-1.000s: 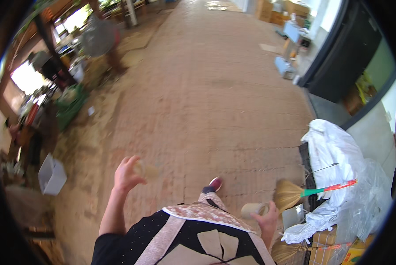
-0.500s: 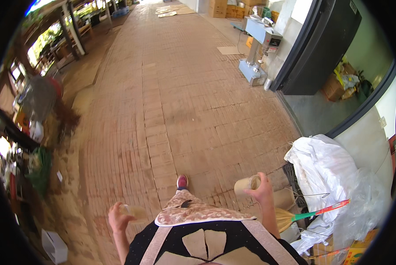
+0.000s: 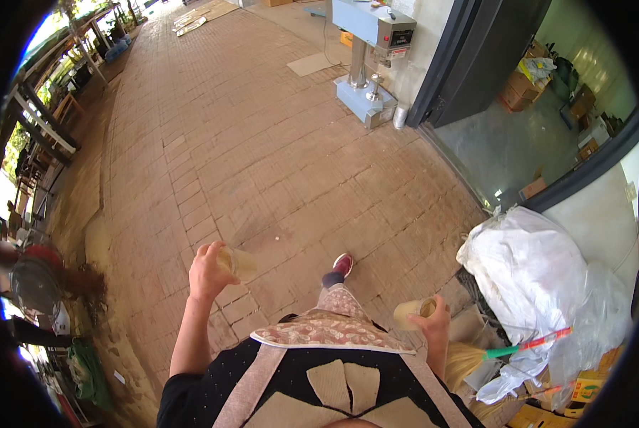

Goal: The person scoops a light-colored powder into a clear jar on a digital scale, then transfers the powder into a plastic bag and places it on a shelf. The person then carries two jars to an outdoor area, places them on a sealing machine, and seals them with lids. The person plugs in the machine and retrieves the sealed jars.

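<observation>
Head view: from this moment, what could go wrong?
The left hand grips one translucent cylinder, the right hand a second cylinder; either might slip onto the brick paving. The broom, close to the right arm, could get knocked.

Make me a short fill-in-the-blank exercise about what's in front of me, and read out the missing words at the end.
1. Together, the left hand and right hand hold ____ pale cylindrical containers.
2. The broom is on the person's ____ side.
3. The large crumpled sack is coloured ____.
4. The dark door stands ____, not shut.

Missing words: two; right; white; open.
</observation>
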Tool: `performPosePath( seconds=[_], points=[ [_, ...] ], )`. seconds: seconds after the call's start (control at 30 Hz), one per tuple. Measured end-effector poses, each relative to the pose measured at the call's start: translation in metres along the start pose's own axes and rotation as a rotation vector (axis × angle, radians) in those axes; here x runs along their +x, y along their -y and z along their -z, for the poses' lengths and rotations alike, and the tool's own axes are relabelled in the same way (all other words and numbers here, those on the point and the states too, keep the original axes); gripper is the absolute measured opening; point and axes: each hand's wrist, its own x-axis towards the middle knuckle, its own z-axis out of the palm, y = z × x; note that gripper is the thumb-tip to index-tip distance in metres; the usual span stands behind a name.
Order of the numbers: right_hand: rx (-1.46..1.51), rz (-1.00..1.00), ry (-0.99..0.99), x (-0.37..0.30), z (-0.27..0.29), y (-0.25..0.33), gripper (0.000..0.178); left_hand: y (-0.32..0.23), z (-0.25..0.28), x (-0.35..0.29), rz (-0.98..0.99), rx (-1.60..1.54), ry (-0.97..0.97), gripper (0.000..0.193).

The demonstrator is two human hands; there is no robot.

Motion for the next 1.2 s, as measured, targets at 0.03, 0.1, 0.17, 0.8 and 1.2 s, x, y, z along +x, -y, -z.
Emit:
performPosePath(
  seconds=[0.03,0.1,0.17,0.8,1.2],
  points=[
    [-0.026,0.028,0.01,0.038,-0.004,0.01,0.083,-0.009,-0.011,0.03,0.069,-0.008,0.023,0.077],
    [-0.08,0.034,0.045,0.097,-0.009,0.032,0.083,-0.023,-0.025,0.073,0.178,-0.021,0.07,0.076],
    [-0.041,0.104,0.035,0.156,-0.007,0.063,0.082,-0.036,-0.036,0.106,0.225,-0.025,0.098,0.076],
    [-0.21,0.404,0.44,0.661,-0.125,0.33,0.086,-0.129,-0.16,0.467,0.493,-0.039,0.158,0.08],
    [-0.325,0.718,0.677,0.877,-0.25,0.315,0.087,-0.236,-0.31,0.687,0.323,-0.059,0.17,0.08]
  ],
)
